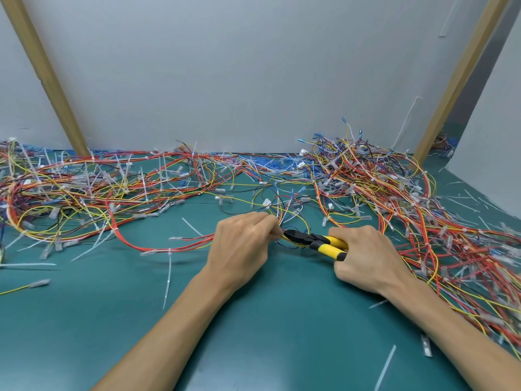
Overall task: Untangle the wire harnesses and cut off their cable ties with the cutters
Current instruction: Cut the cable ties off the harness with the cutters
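Observation:
My left hand (244, 244) pinches a thin wire harness (174, 246) of red and yellow wires at the middle of the green mat. My right hand (366, 255) grips the yellow handles of the cutters (318, 241). Their black jaws point left and touch the wires right at my left fingertips. The cable tie at the jaws is hidden by my fingers. The held harness trails left in a red loop with a white tie (169, 252) on it, and fans up into loose yellow, blue and black ends (284, 210).
Dense tangles of red, yellow and orange harnesses lie at the left (70, 193) and right (394, 198) of the green mat (253, 334). Cut white tie strips (167, 280) are scattered about. A grey wall with two wooden posts (48, 77) stands behind.

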Demonstrator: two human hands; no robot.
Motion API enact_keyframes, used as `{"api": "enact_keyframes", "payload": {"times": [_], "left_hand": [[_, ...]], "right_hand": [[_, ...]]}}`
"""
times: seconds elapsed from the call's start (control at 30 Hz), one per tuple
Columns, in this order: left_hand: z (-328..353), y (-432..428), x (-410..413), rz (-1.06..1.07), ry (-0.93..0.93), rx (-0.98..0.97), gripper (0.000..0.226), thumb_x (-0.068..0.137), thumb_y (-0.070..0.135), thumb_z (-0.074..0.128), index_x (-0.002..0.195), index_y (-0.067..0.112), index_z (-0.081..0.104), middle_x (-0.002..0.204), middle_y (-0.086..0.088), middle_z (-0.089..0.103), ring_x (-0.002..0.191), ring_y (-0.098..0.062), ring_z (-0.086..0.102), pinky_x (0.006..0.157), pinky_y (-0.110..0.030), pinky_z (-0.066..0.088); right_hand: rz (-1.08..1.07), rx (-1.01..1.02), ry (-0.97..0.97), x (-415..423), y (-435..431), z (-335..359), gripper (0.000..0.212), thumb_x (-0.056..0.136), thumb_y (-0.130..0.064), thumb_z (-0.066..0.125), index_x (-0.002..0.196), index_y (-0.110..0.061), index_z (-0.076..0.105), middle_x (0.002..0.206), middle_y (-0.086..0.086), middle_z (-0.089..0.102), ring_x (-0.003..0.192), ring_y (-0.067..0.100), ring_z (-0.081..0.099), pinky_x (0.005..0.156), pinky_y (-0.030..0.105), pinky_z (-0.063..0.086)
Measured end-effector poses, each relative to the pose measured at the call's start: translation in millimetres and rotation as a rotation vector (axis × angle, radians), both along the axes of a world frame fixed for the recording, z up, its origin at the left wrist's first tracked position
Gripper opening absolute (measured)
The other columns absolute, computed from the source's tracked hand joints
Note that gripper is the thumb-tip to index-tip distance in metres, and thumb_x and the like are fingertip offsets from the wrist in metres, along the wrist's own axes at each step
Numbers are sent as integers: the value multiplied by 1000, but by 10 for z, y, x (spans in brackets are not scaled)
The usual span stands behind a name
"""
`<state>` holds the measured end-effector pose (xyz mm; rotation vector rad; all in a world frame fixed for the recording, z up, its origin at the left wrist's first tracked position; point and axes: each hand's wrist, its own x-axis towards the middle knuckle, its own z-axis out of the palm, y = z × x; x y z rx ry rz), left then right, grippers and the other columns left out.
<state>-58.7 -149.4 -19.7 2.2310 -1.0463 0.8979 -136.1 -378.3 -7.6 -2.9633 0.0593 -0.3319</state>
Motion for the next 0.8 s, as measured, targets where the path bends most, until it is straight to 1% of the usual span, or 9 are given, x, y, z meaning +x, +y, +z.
{"api": "enact_keyframes", "payload": {"times": [0.17, 0.27, 0.33, 0.47, 0.53, 0.6, 0.7, 0.73, 0.8], "left_hand": [[11, -14, -16, -2, 73, -46, 16, 81, 14, 80, 79, 21, 66, 78, 14, 69, 65, -9, 60, 52, -27, 45], [-16, -10, -5, -31, 213, -110, 13, 89, 26, 74, 88, 20, 63, 88, 15, 66, 64, -7, 53, 63, -32, 48], [-16, -9, -12, -87, 281, -155, 15, 91, 28, 72, 91, 19, 60, 91, 16, 62, 63, -3, 49, 67, -29, 47], [-11, -31, -44, -182, 366, -146, 7, 97, 13, 62, 92, 17, 60, 84, 21, 54, 69, 3, 51, 68, -19, 41], [-31, -45, -76, -223, 430, -125, 20, 95, -3, 53, 97, 15, 62, 88, 21, 58, 69, -2, 58, 69, -14, 42], [-28, -66, -125, -259, 489, -127, 38, 87, -15, 45, 100, 15, 65, 92, 20, 63, 71, -2, 61, 71, -7, 42], [22, -94, -201, -305, 506, -147, 56, 78, -20, 41, 98, 26, 65, 90, 36, 63, 82, 17, 57, 75, -1, 40], [30, -98, -208, -330, 526, -155, 59, 76, -20, 40, 102, 25, 68, 94, 35, 66, 89, 17, 59, 79, -5, 44], [41, -88, -212, -359, 608, -172, 61, 70, -13, 39, 111, 19, 71, 103, 19, 74, 98, 4, 65, 87, -19, 51]], "right_hand": [[-48, 57, -55, -3, 3, -13, 11, 65, -21, 56, 70, -21, 47, 55, 2, 49, 62, 31, 50, 49, 32, 34], [-109, 280, -184, 11, -7, -29, 24, 73, -10, 66, 67, -18, 45, 53, 4, 46, 58, 32, 46, 51, 38, 35], [-96, 403, -304, 3, 10, -17, 29, 74, -12, 68, 65, -22, 43, 54, 3, 43, 53, 19, 38, 51, 36, 31], [2, 478, -569, -64, 109, 56, 20, 69, -17, 63, 76, -30, 50, 69, -7, 51, 61, 11, 44, 53, 19, 31], [68, 496, -651, -94, 165, 76, 26, 68, -13, 63, 82, -32, 52, 73, -11, 52, 64, 8, 47, 56, 12, 31], [154, 492, -644, -114, 228, 79, 27, 66, -12, 63, 86, -29, 55, 74, -13, 51, 66, 6, 48, 59, 11, 32], [288, 439, -509, -129, 296, 38, 33, 61, -9, 64, 91, -22, 64, 86, -12, 58, 72, 8, 54, 63, 18, 43], [322, 408, -452, -128, 309, 20, 35, 61, -11, 65, 95, -21, 67, 90, -11, 59, 73, 9, 56, 65, 23, 46], [361, 363, -368, -126, 331, -5, 35, 65, -19, 64, 100, -22, 69, 97, -12, 58, 76, 10, 59, 71, 30, 51]]}}
